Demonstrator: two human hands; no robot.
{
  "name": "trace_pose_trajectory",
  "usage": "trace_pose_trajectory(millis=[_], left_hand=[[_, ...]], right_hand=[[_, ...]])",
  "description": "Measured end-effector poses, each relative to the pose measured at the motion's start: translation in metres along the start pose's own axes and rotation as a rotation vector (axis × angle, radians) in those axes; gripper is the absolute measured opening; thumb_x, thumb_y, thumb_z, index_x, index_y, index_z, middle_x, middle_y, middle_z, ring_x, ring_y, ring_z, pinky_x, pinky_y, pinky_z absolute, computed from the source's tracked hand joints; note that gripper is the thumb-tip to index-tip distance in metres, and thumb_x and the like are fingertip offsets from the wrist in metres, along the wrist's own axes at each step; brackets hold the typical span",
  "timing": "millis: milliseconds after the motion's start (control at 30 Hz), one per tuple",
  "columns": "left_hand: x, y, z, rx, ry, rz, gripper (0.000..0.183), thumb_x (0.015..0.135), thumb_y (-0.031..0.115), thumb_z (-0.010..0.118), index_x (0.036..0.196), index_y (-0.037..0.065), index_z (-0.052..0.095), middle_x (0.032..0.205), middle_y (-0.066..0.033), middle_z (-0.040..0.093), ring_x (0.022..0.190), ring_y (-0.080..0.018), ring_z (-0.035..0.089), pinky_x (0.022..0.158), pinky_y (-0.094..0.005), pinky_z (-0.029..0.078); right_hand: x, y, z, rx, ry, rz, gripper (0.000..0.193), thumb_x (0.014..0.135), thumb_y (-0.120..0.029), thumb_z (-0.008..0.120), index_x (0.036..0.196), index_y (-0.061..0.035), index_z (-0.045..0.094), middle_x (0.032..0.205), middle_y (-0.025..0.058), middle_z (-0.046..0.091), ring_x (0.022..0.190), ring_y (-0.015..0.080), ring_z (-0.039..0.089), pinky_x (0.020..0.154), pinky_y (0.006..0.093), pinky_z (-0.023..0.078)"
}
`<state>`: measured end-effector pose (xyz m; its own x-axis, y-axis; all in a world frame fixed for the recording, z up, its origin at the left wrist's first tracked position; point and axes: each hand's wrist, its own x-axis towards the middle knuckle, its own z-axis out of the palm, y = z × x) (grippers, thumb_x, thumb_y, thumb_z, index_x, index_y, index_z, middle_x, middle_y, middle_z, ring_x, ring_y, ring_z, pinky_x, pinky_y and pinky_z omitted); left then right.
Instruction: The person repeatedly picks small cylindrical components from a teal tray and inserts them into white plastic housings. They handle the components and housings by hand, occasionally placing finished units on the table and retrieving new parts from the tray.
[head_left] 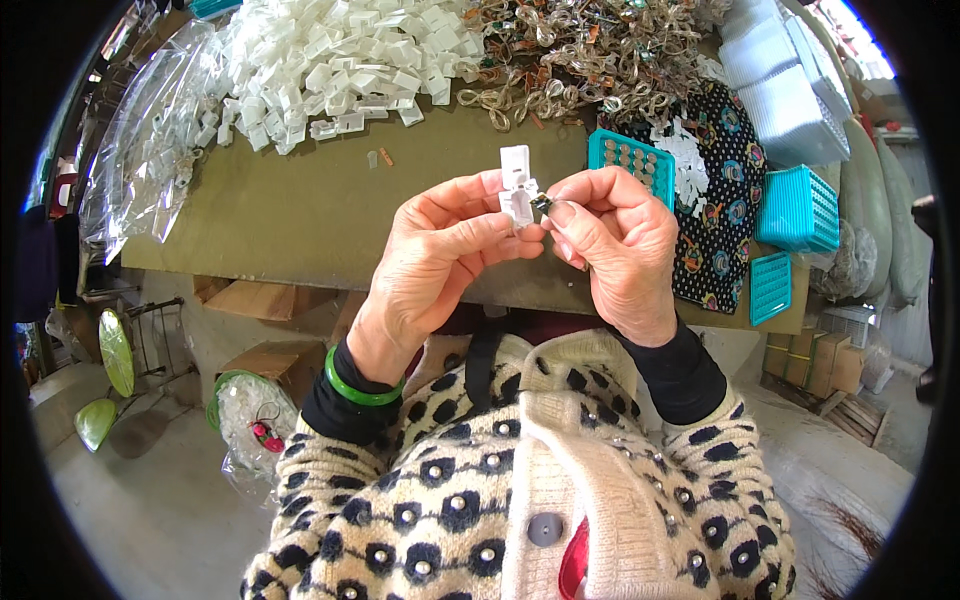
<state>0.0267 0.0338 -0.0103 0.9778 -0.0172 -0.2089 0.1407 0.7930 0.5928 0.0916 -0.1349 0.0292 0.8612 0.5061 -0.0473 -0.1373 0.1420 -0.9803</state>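
Between the thumb and fingers of my left hand is a small white plastic case, its two halves hinged apart, one above the other. My right hand pinches a small dark circuit board at the right edge of the case's lower half. The board seems to touch the case, though the fingertips partly hide it. Both hands are raised over the near edge of the table.
White plastic cases lie heaped at the back, with coiled clear wires to their right. A teal tray holds round metal pieces beside white bits on patterned cloth. Teal trays and clear trays are stacked at right.
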Motion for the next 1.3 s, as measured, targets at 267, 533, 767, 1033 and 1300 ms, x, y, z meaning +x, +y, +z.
trace_pose_trajectory(millis=[267,533,767,1033,1300], left_hand=[[-0.002,-0.006,0.000,-0.049,0.005,0.115,0.031,0.085,-0.003,0.069,0.115,0.000,0.064,0.102,-0.0165,0.069,0.089,-0.0270,0.070,0.078,-0.0391,0.059],[-0.004,-0.016,0.006,0.093,0.026,0.284,0.031,0.079,-0.007,0.074,0.107,0.003,0.068,0.097,-0.0136,0.070,0.082,-0.0241,0.070,0.075,-0.0356,0.057],[-0.002,-0.020,0.008,0.118,-0.003,0.398,0.023,0.079,-0.012,0.073,0.099,-0.002,0.068,0.101,-0.0089,0.062,0.087,-0.0184,0.067,0.079,-0.0345,0.061],[-0.004,-0.023,0.007,0.067,0.071,0.423,0.019,0.081,-0.009,0.073,0.096,0.000,0.065,0.097,-0.0089,0.068,0.084,-0.0154,0.068,0.078,-0.0293,0.057],[-0.010,-0.022,0.016,0.299,0.227,0.452,0.013,0.084,-0.006,0.071,0.095,-0.002,0.065,0.091,-0.0079,0.070,0.077,-0.0150,0.067,0.072,-0.0267,0.054]], right_hand=[[-0.004,-0.001,-0.002,0.078,0.015,0.072,0.005,0.089,-0.002,0.064,0.092,0.0000,0.060,0.081,0.0030,0.062,0.063,0.0044,0.051,0.055,0.0197,0.041],[-0.007,-0.008,-0.002,0.092,-0.005,0.104,0.006,0.088,-0.002,0.064,0.089,0.0012,0.058,0.087,0.0077,0.063,0.062,0.0090,0.051,0.055,0.0239,0.041],[-0.010,-0.015,0.006,-0.036,0.018,0.141,0.009,0.090,-0.006,0.067,0.093,0.0010,0.062,0.079,0.0024,0.062,0.061,0.0057,0.050,0.054,0.0205,0.039],[-0.012,0.004,0.015,-0.457,0.019,-0.279,0.011,0.086,0.005,0.066,0.095,-0.0014,0.064,0.087,0.0027,0.059,0.067,0.0061,0.054,0.058,0.0211,0.044],[-0.015,0.023,0.020,-0.864,0.097,-0.789,0.029,0.074,0.018,0.062,0.096,-0.0010,0.061,0.091,0.0142,0.060,0.077,0.0272,0.061,0.065,0.0327,0.050]])
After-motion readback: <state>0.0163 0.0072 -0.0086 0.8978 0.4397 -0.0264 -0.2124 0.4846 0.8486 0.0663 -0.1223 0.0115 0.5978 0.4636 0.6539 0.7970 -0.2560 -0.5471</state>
